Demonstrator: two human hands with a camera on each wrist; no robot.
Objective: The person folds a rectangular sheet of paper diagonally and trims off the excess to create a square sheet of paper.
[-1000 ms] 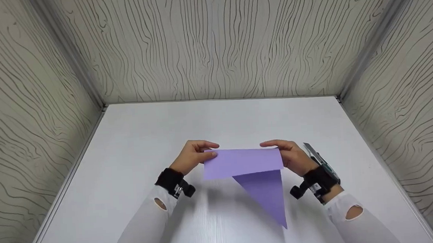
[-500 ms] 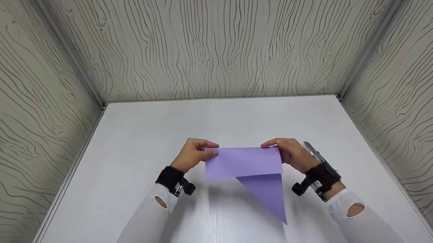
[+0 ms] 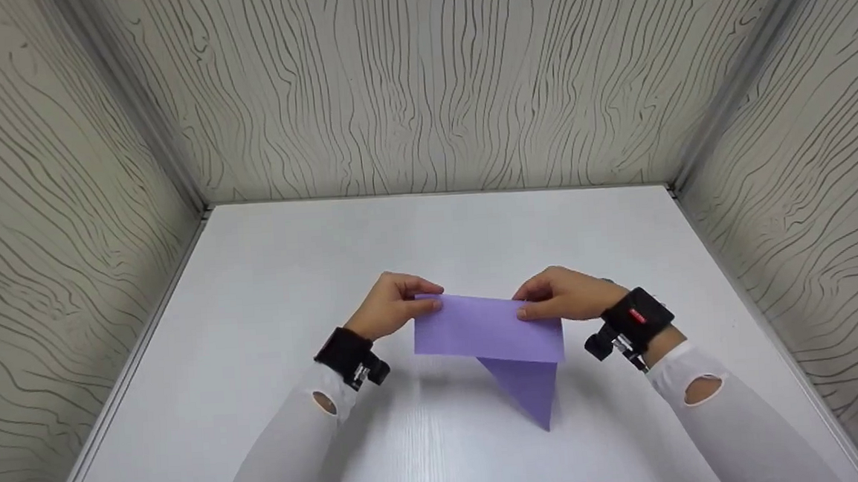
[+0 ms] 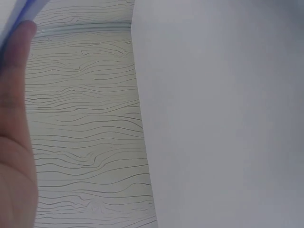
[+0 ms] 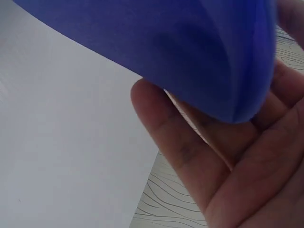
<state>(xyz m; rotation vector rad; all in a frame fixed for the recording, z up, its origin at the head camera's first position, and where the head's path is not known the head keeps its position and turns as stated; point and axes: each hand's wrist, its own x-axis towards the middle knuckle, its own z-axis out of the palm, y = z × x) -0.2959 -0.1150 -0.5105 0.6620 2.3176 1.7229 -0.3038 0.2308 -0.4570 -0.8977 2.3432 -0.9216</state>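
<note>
A sheet of purple paper [image 3: 483,331], folded over along its top, hangs between my two hands above the white table. Its lower layer tapers to a triangular flap [image 3: 525,388] pointing down toward me. My left hand [image 3: 390,307] pinches the upper left corner, thumb in front and fingers behind. On the other side, my right hand [image 3: 568,293] grips the top edge near the right end, its thumb on the front face. From the right wrist, the paper [image 5: 152,42] looks deep blue-violet and curves over the fingers. The left wrist view catches the thumb [image 4: 16,109] against the paper's edge.
A white table [image 3: 303,256] fills the space under my hands. Wood-grain panels stand at the back [image 3: 419,85], left [image 3: 40,220] and right [image 3: 807,210]. A utility knife on the table is almost wholly hidden behind my right hand and wristband.
My right hand has turned over and brought its thumb onto the paper's front, now covering the knife. The paper's right end dips lower, and the triangular flap has drawn up. My left hand shifted slightly right.
</note>
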